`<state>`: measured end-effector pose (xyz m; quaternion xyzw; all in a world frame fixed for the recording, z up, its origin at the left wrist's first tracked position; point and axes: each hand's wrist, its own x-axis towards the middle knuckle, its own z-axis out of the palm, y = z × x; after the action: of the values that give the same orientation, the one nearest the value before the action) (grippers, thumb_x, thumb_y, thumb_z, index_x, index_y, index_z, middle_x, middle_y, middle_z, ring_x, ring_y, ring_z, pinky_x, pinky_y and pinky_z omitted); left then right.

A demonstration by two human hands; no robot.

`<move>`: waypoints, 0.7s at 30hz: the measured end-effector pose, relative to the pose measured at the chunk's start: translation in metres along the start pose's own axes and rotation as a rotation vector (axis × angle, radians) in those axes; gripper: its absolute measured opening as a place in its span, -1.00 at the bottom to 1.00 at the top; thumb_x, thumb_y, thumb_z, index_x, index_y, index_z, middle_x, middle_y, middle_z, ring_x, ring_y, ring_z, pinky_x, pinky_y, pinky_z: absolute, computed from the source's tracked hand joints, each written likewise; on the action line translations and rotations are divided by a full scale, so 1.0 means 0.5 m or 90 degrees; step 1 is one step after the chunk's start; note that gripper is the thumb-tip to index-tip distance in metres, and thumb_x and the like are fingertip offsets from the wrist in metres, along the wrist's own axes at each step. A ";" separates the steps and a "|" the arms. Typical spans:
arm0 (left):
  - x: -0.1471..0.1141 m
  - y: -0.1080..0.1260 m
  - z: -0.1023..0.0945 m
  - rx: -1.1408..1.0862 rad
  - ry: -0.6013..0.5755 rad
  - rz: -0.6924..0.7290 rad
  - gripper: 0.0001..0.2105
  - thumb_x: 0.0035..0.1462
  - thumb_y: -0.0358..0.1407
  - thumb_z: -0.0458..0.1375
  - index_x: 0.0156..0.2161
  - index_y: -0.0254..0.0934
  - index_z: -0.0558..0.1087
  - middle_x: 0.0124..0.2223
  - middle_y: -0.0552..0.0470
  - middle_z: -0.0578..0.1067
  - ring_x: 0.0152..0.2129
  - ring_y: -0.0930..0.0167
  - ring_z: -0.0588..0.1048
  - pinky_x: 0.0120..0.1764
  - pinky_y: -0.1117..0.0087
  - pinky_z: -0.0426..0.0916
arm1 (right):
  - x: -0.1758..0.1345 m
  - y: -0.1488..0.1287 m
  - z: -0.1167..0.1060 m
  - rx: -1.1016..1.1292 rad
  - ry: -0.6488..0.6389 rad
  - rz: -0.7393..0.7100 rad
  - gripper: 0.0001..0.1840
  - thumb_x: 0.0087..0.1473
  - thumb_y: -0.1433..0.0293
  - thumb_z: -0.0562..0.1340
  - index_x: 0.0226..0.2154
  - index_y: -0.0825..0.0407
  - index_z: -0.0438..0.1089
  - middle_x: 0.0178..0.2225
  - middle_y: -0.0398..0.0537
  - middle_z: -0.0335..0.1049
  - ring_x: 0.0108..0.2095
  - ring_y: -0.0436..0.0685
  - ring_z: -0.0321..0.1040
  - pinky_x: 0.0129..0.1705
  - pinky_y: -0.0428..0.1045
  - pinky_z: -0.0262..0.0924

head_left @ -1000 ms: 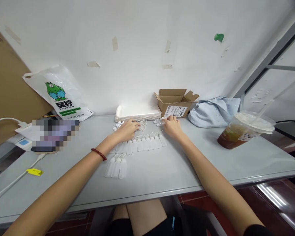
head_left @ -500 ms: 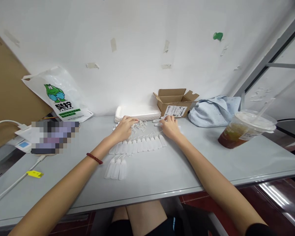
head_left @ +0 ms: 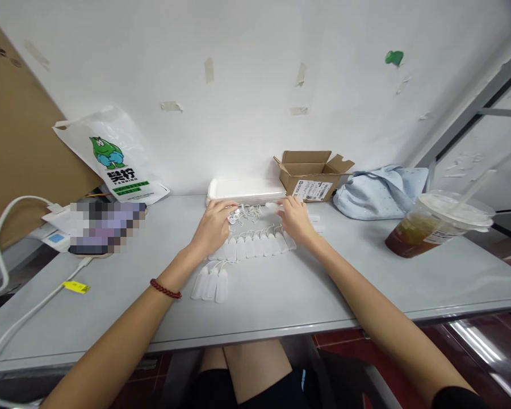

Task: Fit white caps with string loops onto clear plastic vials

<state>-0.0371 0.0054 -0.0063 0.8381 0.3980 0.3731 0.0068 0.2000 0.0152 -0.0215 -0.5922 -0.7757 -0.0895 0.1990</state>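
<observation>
My left hand [head_left: 215, 226], with a dark red bead bracelet at its wrist, pinches at the left end of a small heap of white strings [head_left: 252, 212]; white string shows beneath the fingertips. Across from it, my right hand [head_left: 297, 220] has its fingers closed on a white translucent plastic tag [head_left: 272, 207], partly hidden. Between my forearms lies a row of similar tags [head_left: 258, 245], their string loops pointing away from me. Several more tags [head_left: 213, 284] lie together nearer the front edge. Some other tags [head_left: 317, 221] show just right of my right hand.
Behind the strings stand stacked white trays [head_left: 247, 186] and an open cardboard box [head_left: 310, 176]. A light blue cloth bag [head_left: 375, 196] and a lidded drink cup [head_left: 430, 224] occupy the right. Leftward are a phone [head_left: 114, 227], a white cable [head_left: 29, 318] and a plastic bag [head_left: 119, 159].
The view has shifted slightly, so the table things sit a little further right. Between my hands, the tag at my right fingers now shows more plainly. Both hands stay by the strings.
</observation>
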 end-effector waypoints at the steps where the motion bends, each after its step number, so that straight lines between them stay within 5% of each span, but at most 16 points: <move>1: -0.001 0.006 0.002 -0.003 -0.003 0.009 -0.59 0.04 -0.60 -0.12 -0.11 -0.33 0.46 -0.04 -0.06 0.47 -0.04 0.30 0.30 0.04 0.18 0.27 | -0.004 -0.013 -0.005 0.041 0.001 -0.009 -0.73 0.18 0.50 -0.01 -0.10 0.18 0.27 -0.07 0.19 0.32 -0.06 0.24 0.17 -0.13 0.05 0.00; 10: -0.008 0.040 0.011 -0.089 0.041 0.076 -0.61 0.05 -0.62 -0.11 -0.16 -0.31 0.48 -0.11 -0.06 0.50 -0.12 0.32 0.38 -0.11 0.20 0.38 | -0.032 -0.068 -0.016 0.165 0.073 -0.124 -0.79 0.17 0.48 0.02 -0.15 0.11 0.28 -0.20 0.13 0.38 -0.14 0.21 0.24 -0.18 0.04 0.01; 21: -0.009 0.058 0.008 -0.160 0.107 0.029 -0.65 0.09 -0.59 -0.06 -0.18 -0.29 0.51 -0.16 -0.05 0.54 -0.16 0.35 0.42 -0.13 0.24 0.39 | -0.036 -0.073 -0.022 0.215 0.102 -0.146 -0.73 0.17 0.48 0.00 -0.10 0.12 0.28 -0.22 0.16 0.40 -0.18 0.24 0.29 -0.18 0.08 0.12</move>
<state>-0.0172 -0.0165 -0.0028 0.8053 0.3282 0.4888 0.0699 0.1713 -0.0153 -0.0153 -0.4496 -0.8235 -0.0270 0.3449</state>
